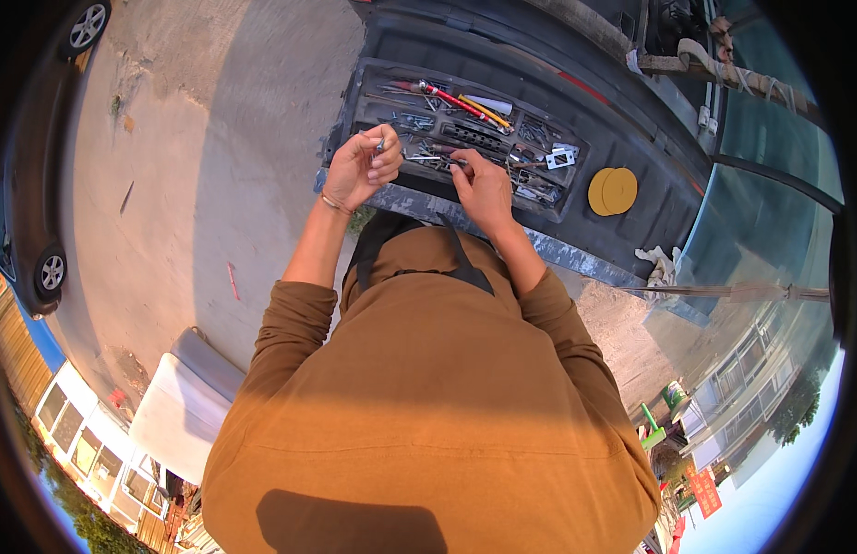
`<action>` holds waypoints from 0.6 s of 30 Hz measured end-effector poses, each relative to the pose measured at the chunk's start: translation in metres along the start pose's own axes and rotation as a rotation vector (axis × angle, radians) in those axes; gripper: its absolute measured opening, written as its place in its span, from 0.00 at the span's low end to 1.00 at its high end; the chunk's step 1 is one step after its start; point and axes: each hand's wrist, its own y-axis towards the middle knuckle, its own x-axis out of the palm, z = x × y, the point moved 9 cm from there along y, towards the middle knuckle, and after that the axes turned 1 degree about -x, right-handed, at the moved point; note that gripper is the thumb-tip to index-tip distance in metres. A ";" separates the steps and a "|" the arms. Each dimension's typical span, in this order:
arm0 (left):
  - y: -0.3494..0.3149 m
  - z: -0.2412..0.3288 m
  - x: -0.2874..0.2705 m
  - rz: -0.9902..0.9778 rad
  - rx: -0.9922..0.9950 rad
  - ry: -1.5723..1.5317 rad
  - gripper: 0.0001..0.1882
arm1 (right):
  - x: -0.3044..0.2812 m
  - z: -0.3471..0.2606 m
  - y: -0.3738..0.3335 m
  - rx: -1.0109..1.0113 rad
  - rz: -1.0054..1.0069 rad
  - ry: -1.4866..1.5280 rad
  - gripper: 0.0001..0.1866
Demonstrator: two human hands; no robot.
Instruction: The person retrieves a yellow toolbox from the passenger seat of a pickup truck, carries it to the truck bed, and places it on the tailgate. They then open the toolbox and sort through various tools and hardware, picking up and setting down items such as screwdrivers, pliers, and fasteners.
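One metal piece is pinched in our left hand, upper centre — best kept clear while our right hand, apart, hold unclear, reaches over the tray.

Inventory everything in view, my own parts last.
Ribbed bed: one, dark, ahead
Tool tray: one, dark, on bed
Metal pieces: many, silvery, inside tray
Rods: count unclear, red and yellow, tray's far side
Slotted plate: one, whitish, tray's right end
Discs: two, yellow, right of tray
Rag: one, whitish, bed's near edge
Car: one, dark, far left
Padded slab: one, pale, lower left
Top: one, brown, lower centre
Left hand: one, bare, tray's left end, holding small piece
Right hand: one, bare, tray's near side
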 end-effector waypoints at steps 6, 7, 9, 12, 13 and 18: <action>0.005 0.004 -0.015 0.089 0.028 0.184 0.21 | 0.010 -0.022 0.009 -0.139 -0.006 -0.131 0.13; 0.006 0.003 -0.024 0.163 0.002 0.356 0.21 | 0.012 -0.025 0.010 -0.173 -0.034 -0.146 0.14; 0.009 0.002 -0.043 0.306 -0.046 0.688 0.21 | 0.017 -0.029 0.013 -0.226 -0.090 -0.196 0.16; 0.016 -0.003 -0.043 0.311 0.097 0.839 0.16 | 0.024 -0.029 0.015 -0.248 -0.164 -0.289 0.17; 0.017 -0.002 -0.042 0.310 0.158 0.873 0.15 | 0.025 -0.027 0.015 -0.234 -0.179 -0.316 0.17; 0.019 0.002 -0.041 0.416 0.200 1.325 0.09 | 0.021 -0.016 0.010 -0.180 -0.170 -0.407 0.15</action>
